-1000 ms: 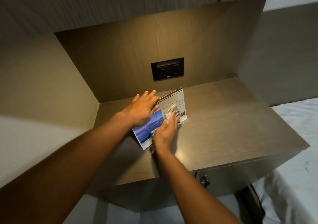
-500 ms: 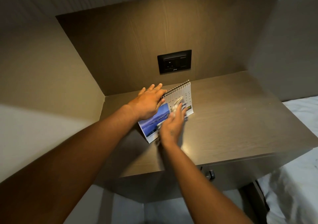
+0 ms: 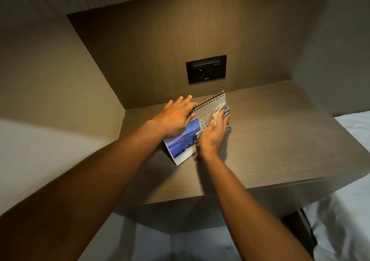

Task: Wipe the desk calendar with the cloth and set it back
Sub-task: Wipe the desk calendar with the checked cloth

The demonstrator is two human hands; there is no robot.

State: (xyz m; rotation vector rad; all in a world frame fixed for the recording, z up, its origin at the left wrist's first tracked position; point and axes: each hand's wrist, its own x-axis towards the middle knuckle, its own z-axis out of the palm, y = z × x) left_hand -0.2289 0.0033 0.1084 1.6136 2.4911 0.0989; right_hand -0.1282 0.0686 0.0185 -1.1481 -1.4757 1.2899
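A spiral-bound desk calendar (image 3: 185,140) with a blue landscape photo and a white date grid stands tilted on the dark wooden bedside table (image 3: 270,140). My left hand (image 3: 176,118) rests flat over its upper left edge at the spiral, steadying it. My right hand (image 3: 215,136) presses a pale crumpled cloth (image 3: 221,109) against the right part of the calendar's face, covering much of the date grid. The cloth sticks out past my fingertips near the calendar's top right corner.
A black wall socket plate (image 3: 206,69) sits in the wood panel behind the table. A side wall closes the left. A bed with white sheets (image 3: 352,210) lies to the right, beside the table's front edge.
My right hand with the cloth has slid up and to the right across the calendar's face. My left hand stays on the spiral edge. The camera has shifted slightly.
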